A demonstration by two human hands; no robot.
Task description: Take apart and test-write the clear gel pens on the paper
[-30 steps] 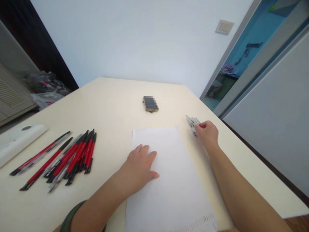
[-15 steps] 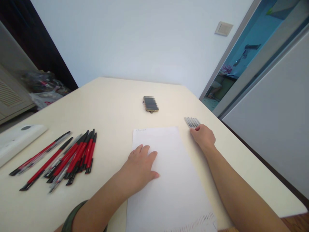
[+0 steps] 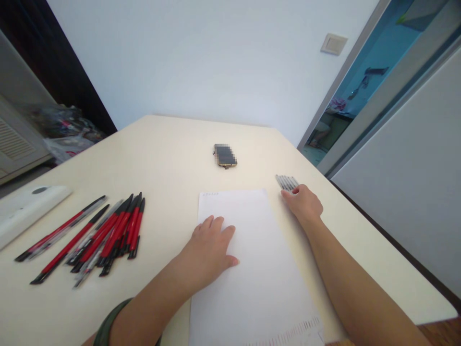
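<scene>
- pale wall (image 3: 216,62) fills the top of the frame, with the cream table (image 3: 173,149) spread below it.
- white sheet (image 3: 259,278), lower centre, lies lengthwise away from the body, probably for easy reach by both hands; a row of short strokes shows near its bottom right corner.
- red-and-black pens (image 3: 115,235), some clear ones among them, overlap loosely at the left, apart from the sheet, perhaps to leave it uncovered.
- white casing (image 3: 39,204), cut by the left edge, sits beyond those pens.
- left hand (image 3: 212,242) rests on the sheet, fingers spread wide and holding nothing, likely to steady the paper.
- right hand (image 3: 304,204), right of centre, has thumb and fingers drawn close at the near ends of the clear pens; whether they grip, i cannot tell.
- dark blurred-out object (image 3: 225,156) lies upper centre, well apart from both hands.
- clear pens (image 3: 285,181) lie side by side just beyond the sheet's far right corner, seemingly kept in line by the right hand.
- a second ago these clear pens were skewed; now their row is even, and the right hand sits slightly lower and further left. the left hand has stayed put.
</scene>
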